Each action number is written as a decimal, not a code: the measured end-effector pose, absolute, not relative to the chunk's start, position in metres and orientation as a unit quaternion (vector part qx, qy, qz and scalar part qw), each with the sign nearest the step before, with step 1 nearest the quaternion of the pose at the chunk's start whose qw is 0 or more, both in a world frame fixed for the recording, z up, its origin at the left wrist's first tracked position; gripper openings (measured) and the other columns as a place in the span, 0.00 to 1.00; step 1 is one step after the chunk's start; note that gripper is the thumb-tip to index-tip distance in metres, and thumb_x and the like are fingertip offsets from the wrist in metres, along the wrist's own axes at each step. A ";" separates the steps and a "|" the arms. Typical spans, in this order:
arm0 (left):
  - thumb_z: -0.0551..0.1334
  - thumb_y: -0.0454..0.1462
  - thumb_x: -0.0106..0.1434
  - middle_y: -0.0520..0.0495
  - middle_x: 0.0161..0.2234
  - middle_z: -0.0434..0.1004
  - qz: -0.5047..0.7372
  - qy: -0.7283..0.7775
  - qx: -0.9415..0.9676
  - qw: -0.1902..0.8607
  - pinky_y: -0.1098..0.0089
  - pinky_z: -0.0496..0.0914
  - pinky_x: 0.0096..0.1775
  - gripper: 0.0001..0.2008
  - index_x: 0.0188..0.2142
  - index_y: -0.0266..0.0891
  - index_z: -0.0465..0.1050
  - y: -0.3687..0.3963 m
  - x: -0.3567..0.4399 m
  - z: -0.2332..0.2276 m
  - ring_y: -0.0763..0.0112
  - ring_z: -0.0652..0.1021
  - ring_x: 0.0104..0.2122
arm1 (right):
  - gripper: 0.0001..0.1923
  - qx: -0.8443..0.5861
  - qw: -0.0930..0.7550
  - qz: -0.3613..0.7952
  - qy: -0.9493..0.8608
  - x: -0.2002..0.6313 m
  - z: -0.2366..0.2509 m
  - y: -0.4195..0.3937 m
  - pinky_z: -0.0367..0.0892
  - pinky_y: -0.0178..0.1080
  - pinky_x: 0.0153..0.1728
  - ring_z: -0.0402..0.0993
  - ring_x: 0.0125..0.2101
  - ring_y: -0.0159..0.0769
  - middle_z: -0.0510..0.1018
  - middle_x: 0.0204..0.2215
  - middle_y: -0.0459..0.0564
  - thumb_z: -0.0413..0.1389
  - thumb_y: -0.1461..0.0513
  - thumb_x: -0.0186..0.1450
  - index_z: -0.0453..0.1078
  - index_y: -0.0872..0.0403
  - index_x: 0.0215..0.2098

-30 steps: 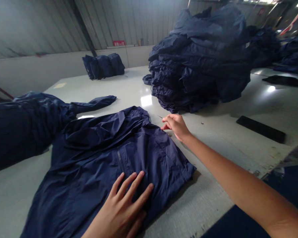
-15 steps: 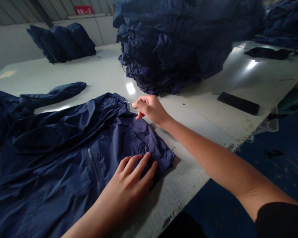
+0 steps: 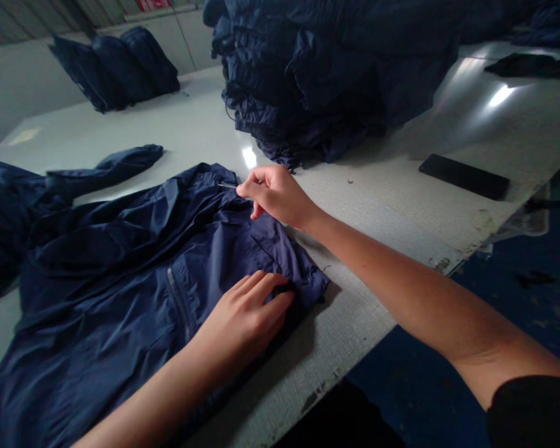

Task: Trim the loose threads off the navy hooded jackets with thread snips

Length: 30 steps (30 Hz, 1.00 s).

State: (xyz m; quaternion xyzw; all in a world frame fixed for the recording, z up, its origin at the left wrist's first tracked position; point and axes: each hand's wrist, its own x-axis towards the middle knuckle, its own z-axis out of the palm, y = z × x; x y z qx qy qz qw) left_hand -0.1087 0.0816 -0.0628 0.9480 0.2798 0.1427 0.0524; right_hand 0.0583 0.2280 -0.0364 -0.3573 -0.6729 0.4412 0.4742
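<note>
A navy jacket (image 3: 121, 298) of thin, creased cloth lies spread over the table, with a short zip (image 3: 179, 305) across its middle. My left hand (image 3: 247, 311) rests on the cloth close to the jacket's right edge, its fingers bent and gathering the fabric; the fingertips are partly hidden. Beyond it, my right hand (image 3: 273, 196) is closed around a thin metal tool with a pointed tip (image 3: 227, 185). That tip points left over the gathered far edge of the jacket, and most of the tool is hidden in the fingers.
Behind my right hand rises a tall heap of navy garments (image 3: 336, 81). A smaller folded stack (image 3: 116, 68) stands at the back left. More navy cloth (image 3: 4, 224) lies at the left. A black phone-like slab (image 3: 464, 177) is near the right edge of the pale table (image 3: 378, 205).
My left hand's fingers have drawn together and bent on the cloth, where they were spread before. My right hand has shifted slightly left, bringing the metal tip over the jacket. The view has tilted down slightly.
</note>
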 end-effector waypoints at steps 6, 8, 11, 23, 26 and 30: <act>0.60 0.31 0.72 0.38 0.56 0.80 0.164 0.318 0.923 0.141 0.58 0.81 0.47 0.05 0.40 0.40 0.74 0.072 -0.120 -0.057 0.60 0.82 0.48 | 0.19 -0.345 0.472 0.439 -0.682 0.059 -0.033 0.226 0.68 0.34 0.24 0.73 0.21 0.32 0.69 0.18 0.41 0.63 0.53 0.69 0.65 0.51 0.26; 0.60 0.30 0.72 0.40 0.52 0.80 0.178 0.333 0.912 0.157 0.61 0.80 0.47 0.05 0.42 0.40 0.73 0.073 -0.120 -0.055 0.62 0.82 0.48 | 0.18 -0.342 0.463 0.440 -0.689 0.058 -0.034 0.224 0.68 0.34 0.24 0.72 0.21 0.32 0.69 0.18 0.42 0.62 0.54 0.70 0.65 0.52 0.27; 0.60 0.29 0.73 0.40 0.48 0.78 0.178 0.347 0.911 0.132 0.61 0.80 0.46 0.10 0.52 0.39 0.73 0.080 -0.116 -0.055 0.63 0.81 0.45 | 0.17 -0.340 0.454 0.436 -0.699 0.057 -0.034 0.222 0.68 0.35 0.24 0.72 0.21 0.32 0.70 0.19 0.43 0.61 0.54 0.71 0.65 0.52 0.28; 0.56 0.27 0.71 0.47 0.33 0.74 0.099 0.308 0.946 -0.036 0.65 0.72 0.27 0.10 0.35 0.35 0.73 0.094 -0.079 -0.058 0.66 0.75 0.29 | 0.15 -0.324 0.442 0.450 -0.705 0.063 -0.030 0.224 0.67 0.32 0.20 0.71 0.18 0.31 0.67 0.15 0.40 0.62 0.60 0.69 0.67 0.53 0.26; 0.59 0.28 0.68 0.49 0.34 0.72 0.149 0.369 0.909 0.124 0.67 0.72 0.33 0.06 0.35 0.37 0.71 0.099 -0.090 -0.058 0.70 0.74 0.30 | 0.11 -0.272 0.389 0.504 -0.721 0.082 -0.017 0.225 0.68 0.30 0.20 0.68 0.16 0.28 0.66 0.15 0.39 0.61 0.64 0.67 0.70 0.55 0.27; 0.59 0.31 0.69 0.49 0.37 0.72 0.192 0.391 0.853 0.288 0.67 0.70 0.39 0.04 0.37 0.38 0.71 0.109 -0.106 -0.061 0.70 0.74 0.35 | 0.04 -0.243 0.282 0.558 -0.741 0.118 0.009 0.222 0.73 0.30 0.22 0.66 0.17 0.26 0.69 0.16 0.38 0.63 0.66 0.63 0.74 0.58 0.30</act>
